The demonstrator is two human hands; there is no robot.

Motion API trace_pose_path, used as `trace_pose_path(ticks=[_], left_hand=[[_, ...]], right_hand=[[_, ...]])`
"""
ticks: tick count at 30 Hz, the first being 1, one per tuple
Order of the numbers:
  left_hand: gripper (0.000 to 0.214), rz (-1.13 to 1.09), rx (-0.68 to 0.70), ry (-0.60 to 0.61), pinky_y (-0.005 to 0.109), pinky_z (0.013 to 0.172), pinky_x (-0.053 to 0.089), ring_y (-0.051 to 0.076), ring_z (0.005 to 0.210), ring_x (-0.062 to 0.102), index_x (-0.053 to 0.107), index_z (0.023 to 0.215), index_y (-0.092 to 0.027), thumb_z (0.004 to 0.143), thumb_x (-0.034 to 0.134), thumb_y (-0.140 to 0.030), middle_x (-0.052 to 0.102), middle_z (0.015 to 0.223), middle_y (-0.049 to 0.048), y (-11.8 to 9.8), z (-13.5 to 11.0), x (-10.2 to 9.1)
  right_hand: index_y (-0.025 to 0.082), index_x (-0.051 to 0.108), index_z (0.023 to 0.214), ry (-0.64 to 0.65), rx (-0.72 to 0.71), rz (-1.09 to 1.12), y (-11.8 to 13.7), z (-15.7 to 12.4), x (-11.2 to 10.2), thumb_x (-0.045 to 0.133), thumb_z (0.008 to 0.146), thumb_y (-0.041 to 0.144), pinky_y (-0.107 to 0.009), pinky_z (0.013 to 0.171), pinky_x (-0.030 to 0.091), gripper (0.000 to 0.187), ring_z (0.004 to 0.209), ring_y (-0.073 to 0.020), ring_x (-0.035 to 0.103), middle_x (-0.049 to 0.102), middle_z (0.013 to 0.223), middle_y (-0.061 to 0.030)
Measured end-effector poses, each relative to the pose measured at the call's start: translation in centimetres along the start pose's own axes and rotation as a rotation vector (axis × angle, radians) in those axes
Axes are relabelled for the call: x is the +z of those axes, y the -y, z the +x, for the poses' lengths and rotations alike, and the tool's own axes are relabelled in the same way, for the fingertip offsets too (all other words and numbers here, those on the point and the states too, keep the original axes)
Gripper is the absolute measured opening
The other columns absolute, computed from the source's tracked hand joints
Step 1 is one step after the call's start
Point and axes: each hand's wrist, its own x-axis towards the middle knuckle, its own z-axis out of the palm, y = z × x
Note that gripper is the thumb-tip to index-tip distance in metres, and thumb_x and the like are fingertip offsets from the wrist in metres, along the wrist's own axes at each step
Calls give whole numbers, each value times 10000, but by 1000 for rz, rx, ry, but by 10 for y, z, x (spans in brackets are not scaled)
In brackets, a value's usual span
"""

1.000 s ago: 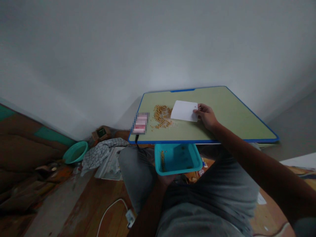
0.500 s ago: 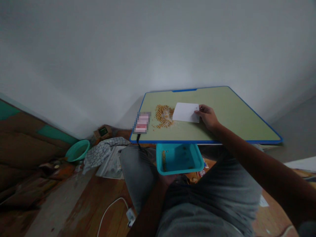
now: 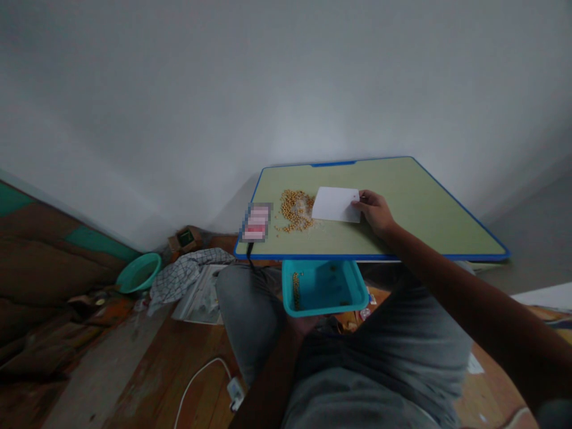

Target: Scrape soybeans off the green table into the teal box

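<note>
My right hand pinches the right edge of a white card between thumb and fingers, low over the tabletop. Just left of the card's far edge lies a loose spread of round, tan beans, with pale powdery debris among them. Below the table's front edge, my left hand holds a turquoise plastic basin at its near side; the fingers are hidden beneath it. Inside the basin, beans line the left side.
The light-green folding table has a blue rim and stands against a grey wall. A blurred-out pink item lies at its left edge. On the floor are a green basin, a checked cloth and a white power strip.
</note>
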Motion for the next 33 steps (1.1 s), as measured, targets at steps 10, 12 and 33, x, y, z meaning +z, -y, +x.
trace_pose_path(ticks=[10,12,33], left_hand=[[698,-6,7,50,666,1363,208,376,1515,584,830,1313,-221,1103,259,-563,775,1438,125,0,0,-1],[705,-9,16,58,646,1371,199,360,1557,539,831,1310,-213,1100,258,-567,767,1449,132,0,0,-1],[710,15,-31,26,688,1353,180,382,1650,391,744,1439,-187,1047,380,-654,669,1575,193,2,3,-5]], right_hand=[[257,626,826,3,33,-33,0,0,1,806,586,332,-314,615,470,309,689,-196,606,696,785,-3],[258,628,828,14,36,-30,-1,0,1,812,581,328,-317,623,480,316,697,-198,613,700,785,-2],[263,655,865,-250,-17,12,-4,-47,2,797,658,347,-304,588,500,264,694,-203,642,736,813,-19]])
